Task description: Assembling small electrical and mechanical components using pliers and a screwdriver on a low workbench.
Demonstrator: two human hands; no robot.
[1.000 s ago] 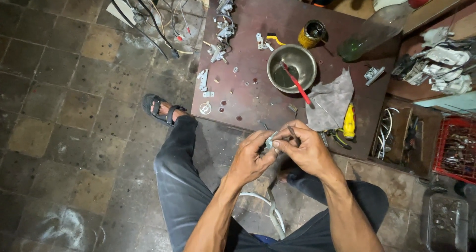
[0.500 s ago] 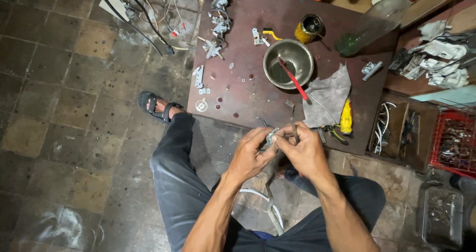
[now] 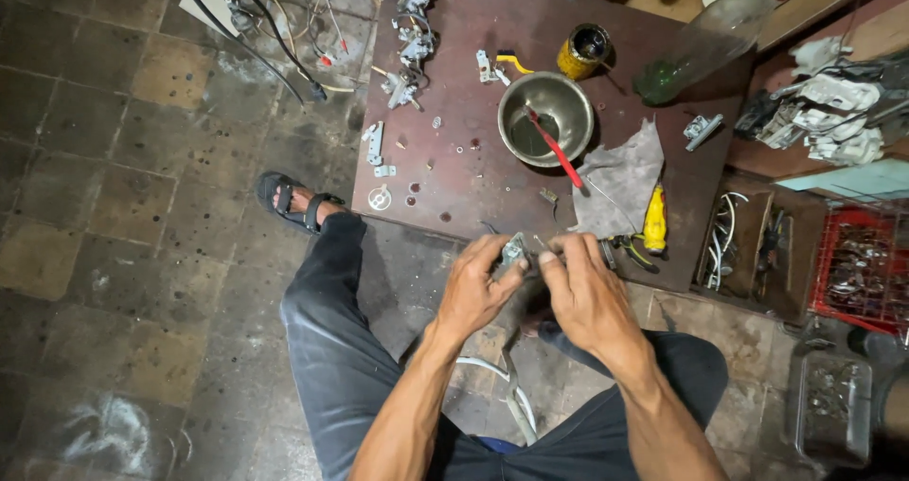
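Grey metal, a small part (image 3: 516, 250) sits pinched between our left hand (image 3: 473, 292) and right hand (image 3: 587, 296), both closed on it. We hold it just off the near edge of the brown table (image 3: 473, 93), well short of the steel bowl (image 3: 545, 117).

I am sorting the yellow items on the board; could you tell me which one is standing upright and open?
The yellow can beside the metal bowl; its mouth faces up, while the yellow-handled tool lies flat.

Low dark-brown board (image 3: 473, 187) on a tiled floor (image 3: 114, 159). Centre: steel bowl (image 3: 559, 121) with a red-handled tool (image 3: 557, 150) leaning in it. Grey rag (image 3: 620, 178) toward the right edge, yellow-handled tool (image 3: 654, 221) beside it. Yellow tin (image 3: 582, 53) near the far edge. Small metal parts (image 3: 405, 36) along the left edge.
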